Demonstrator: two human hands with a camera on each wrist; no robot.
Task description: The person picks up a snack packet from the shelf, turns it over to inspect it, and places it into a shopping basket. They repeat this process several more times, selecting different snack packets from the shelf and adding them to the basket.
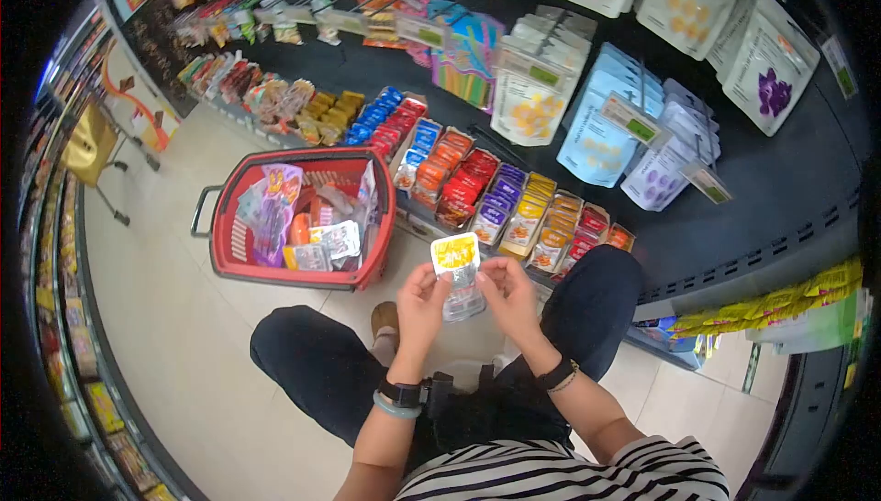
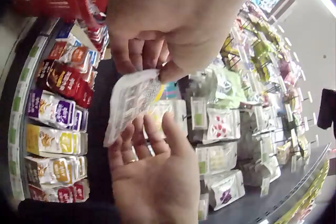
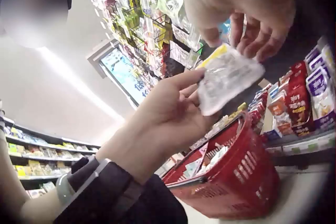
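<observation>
Two hands up close on my feed, left hand and right hand, both sets of fingers pinching the sides of one small see-through packet with a yellow patch. I've got it between the knees. Further out, a red basket on the floor holds snack packs, then snack boxes in a row, then hanging pouches.

Hanging pouches against dark shelving
</observation>
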